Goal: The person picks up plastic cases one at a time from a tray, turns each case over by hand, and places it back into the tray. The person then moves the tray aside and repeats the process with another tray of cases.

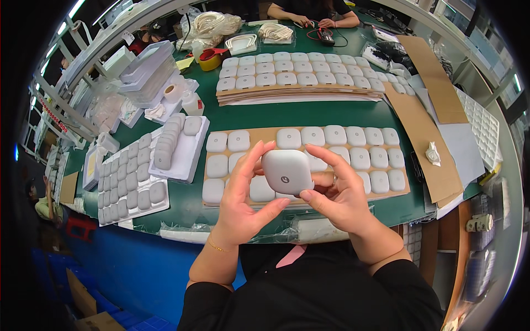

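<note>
Between my hands, above the near row of the table, is a white square device [287, 174] with rounded corners and a small dark emblem on its face. My right hand [343, 201] grips its right and lower edge, thumb at the lower corner. Around its left side curve the fingers of my left hand [238, 201], index at the upper left corner and thumb below. Under the hands lies a brown cardboard sheet [259, 148] carrying rows of similar white devices [335, 135]. Part of those rows is hidden by my hands and the held device.
Farther back, stacked cardboard [298, 95] bears more devices. At left stand a filled white tray [160, 208], a second tray [185, 171], clear bins [146, 74] and a bottle [192, 103]. Cardboard strips [422, 149] lie right. Across the table, another person's hands [314, 23] are near a meter [326, 36].
</note>
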Available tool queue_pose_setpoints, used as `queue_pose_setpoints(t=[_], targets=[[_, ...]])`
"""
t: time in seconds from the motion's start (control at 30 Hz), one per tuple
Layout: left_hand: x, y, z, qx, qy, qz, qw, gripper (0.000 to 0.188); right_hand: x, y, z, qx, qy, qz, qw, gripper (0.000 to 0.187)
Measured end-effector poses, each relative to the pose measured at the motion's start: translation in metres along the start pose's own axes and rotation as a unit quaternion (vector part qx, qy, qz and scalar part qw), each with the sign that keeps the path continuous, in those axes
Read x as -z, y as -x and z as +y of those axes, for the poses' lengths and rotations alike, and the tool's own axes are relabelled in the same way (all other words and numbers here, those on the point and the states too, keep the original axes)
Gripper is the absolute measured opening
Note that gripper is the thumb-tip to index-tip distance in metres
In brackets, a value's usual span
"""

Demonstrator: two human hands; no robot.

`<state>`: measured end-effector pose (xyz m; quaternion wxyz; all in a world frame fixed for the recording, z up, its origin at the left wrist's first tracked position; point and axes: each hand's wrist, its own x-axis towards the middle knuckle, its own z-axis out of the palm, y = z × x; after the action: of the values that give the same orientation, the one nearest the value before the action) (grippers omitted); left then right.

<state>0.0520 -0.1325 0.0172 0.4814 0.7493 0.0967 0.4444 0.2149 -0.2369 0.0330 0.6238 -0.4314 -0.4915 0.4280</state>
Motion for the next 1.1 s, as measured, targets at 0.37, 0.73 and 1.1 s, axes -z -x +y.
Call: queue_pose_setpoints(t=[0.37,0.73,1.1], targets=[[-0.014,0.002,-0.015,0.003,-0.006,0.104,0.995,0.054,-0.002,-0.011,0.029,-0.095,-0.153,0.015,0.984,0.018],[-0.006,0.004,-0.010,-0.033,0.071,0.139,0.987,0.031,-0.002,-0.006,0.026,0.006,0.016,0.003,1.000,0.020],[-0.008,0.007,0.000,-0.072,0.142,0.071,0.985,0.066,0.002,-0.004,0.027,-0.047,-0.030,-0.007,0.998,0.019]])
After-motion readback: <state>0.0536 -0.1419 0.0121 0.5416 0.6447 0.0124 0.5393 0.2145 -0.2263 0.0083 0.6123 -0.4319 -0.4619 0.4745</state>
